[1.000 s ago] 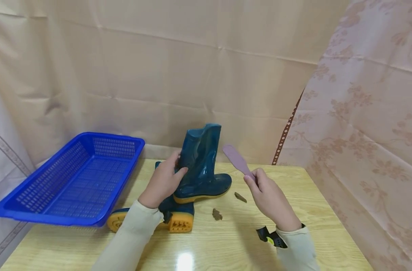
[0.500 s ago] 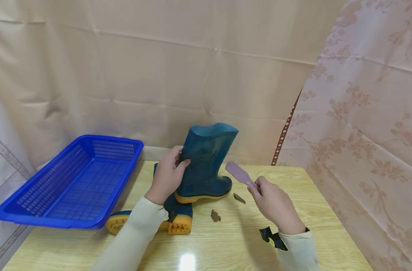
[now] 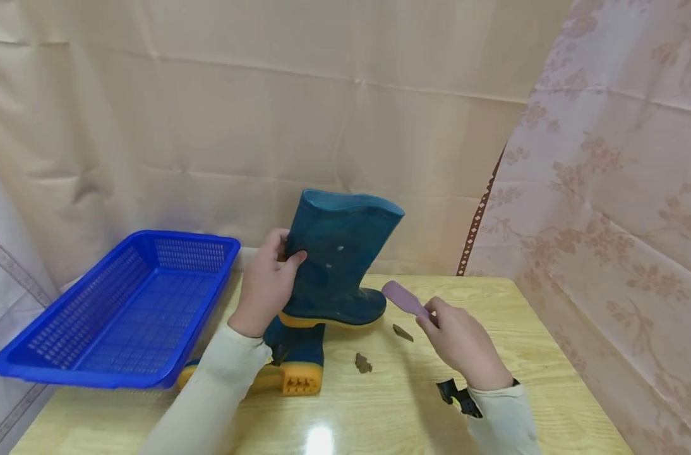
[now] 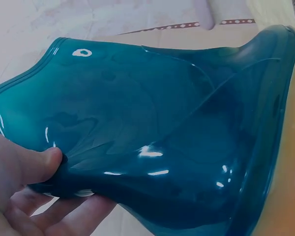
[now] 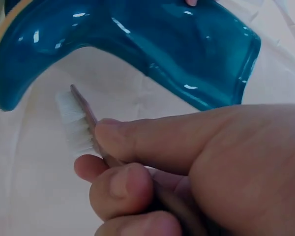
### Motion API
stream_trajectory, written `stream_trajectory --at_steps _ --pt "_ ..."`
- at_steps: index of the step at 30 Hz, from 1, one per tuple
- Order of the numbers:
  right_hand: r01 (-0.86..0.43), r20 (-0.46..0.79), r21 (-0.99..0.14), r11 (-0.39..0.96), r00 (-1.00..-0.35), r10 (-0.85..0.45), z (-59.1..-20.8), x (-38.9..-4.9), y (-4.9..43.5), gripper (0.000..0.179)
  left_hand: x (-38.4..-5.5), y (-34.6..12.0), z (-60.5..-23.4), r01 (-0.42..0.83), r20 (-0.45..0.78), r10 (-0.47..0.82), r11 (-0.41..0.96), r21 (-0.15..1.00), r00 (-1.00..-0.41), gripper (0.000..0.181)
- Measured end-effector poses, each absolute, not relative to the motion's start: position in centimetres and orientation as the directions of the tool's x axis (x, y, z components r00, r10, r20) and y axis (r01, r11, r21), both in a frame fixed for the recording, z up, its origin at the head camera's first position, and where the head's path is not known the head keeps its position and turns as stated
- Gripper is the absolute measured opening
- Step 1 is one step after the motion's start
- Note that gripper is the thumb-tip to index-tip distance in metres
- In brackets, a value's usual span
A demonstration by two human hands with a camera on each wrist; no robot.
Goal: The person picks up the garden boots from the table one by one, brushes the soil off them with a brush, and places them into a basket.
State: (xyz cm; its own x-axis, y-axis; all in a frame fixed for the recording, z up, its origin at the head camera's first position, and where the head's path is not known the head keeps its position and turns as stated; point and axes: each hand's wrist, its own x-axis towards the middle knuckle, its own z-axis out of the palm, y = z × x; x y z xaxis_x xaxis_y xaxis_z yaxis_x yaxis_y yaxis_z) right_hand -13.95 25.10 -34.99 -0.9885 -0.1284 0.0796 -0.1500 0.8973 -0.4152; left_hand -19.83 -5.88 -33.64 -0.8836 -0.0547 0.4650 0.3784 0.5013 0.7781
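A dark teal rubber boot (image 3: 334,272) with a yellow sole stands roughly upright, its shaft tilted slightly and its toe pointing right. My left hand (image 3: 263,287) grips the back edge of the shaft, thumb on the near side and fingers behind. Beside the toe, my right hand (image 3: 462,344) holds a purple scrub brush (image 3: 401,297) by its handle. White bristles (image 5: 76,125) show in the right wrist view, apart from the boot. Under my left forearm lies a second boot (image 3: 302,378) on its side, partly hidden. Whether the two boots touch, I cannot tell.
Two brown clods, one ragged (image 3: 363,363) and one narrow (image 3: 402,332), lie on the wooden table (image 3: 391,411). A blue plastic basket (image 3: 175,354) stands at the left. Behind hangs a beige curtain (image 3: 266,126), with a flowered cloth (image 3: 618,208) on the right.
My left hand has turned the boot so its shaft shows broader, then shifted it up and a little left. The brush in my right hand has dropped lower, towards the toe.
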Motion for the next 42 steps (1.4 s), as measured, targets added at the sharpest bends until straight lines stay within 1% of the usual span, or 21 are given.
stream_trajectory --at_steps 5,11,13,20,23,29,31,35,39,40,42 --pt "-0.159 0.088 -0.445 0.881 -0.987 -0.134 -35.2 -14.0 24.6 0.018 -19.9 -7.4 -33.2 0.386 0.502 -0.098 0.52 0.762 -0.859 0.022" --pt "-0.134 0.069 -0.458 0.879 -0.991 -0.115 -35.4 -14.1 24.3 0.017 -20.1 -9.9 -32.4 0.382 0.535 -0.142 0.553 0.741 -0.832 0.026" --pt "-0.127 0.061 -0.458 0.88 -0.992 -0.112 -35.5 -14.2 24.1 0.017 -20.1 -11.0 -32.0 0.369 0.539 -0.182 0.551 0.748 -0.822 0.029" --pt "-0.127 0.051 -0.452 0.883 -0.992 -0.117 -35.9 -14.7 23.4 0.017 -20.4 -15.7 -31.5 0.314 0.554 -0.35 0.548 0.775 -0.755 0.035" --pt "-0.124 0.049 -0.451 0.884 -0.992 -0.114 -36.0 -15.0 23.2 0.016 -20.7 -17.7 -31.8 0.303 0.562 -0.427 0.535 0.788 -0.708 0.036" --pt "-0.122 0.04 -0.459 0.88 -0.992 -0.117 -36.4 -15.3 22.8 0.016 -21.2 -22.0 -32.7 0.367 0.609 -0.568 0.49 0.791 -0.554 0.026" --pt "-0.125 0.037 -0.46 0.879 -0.992 -0.122 -36.5 -15.4 22.7 0.017 -21.1 -23.6 -32.7 0.363 0.599 -0.597 0.478 0.8 -0.533 0.026" --pt "-0.132 0.031 -0.451 0.883 -0.991 -0.132 -36.6 -15.5 22.7 0.016 -20.6 -26.2 -32.9 0.277 0.534 -0.652 0.462 0.843 -0.538 0.028" --pt "-0.126 0.019 -0.443 0.888 -0.991 -0.131 -36.8 -15.6 22.8 0.015 -20.0 -27.8 -33.7 0.189 0.488 -0.679 0.468 0.863 -0.549 0.017" --pt "-0.123 0.013 -0.443 0.888 -0.991 -0.131 -36.9 -15.6 22.8 0.015 -19.8 -28.1 -34.0 0.18 0.491 -0.681 0.477 0.86 -0.543 0.014" --pt "-0.123 0.002 -0.442 0.888 -0.991 -0.137 -37.0 -15.8 22.7 0.015 -19.3 -28.8 -34.4 0.142 0.465 -0.685 0.474 0.869 -0.561 0.013"
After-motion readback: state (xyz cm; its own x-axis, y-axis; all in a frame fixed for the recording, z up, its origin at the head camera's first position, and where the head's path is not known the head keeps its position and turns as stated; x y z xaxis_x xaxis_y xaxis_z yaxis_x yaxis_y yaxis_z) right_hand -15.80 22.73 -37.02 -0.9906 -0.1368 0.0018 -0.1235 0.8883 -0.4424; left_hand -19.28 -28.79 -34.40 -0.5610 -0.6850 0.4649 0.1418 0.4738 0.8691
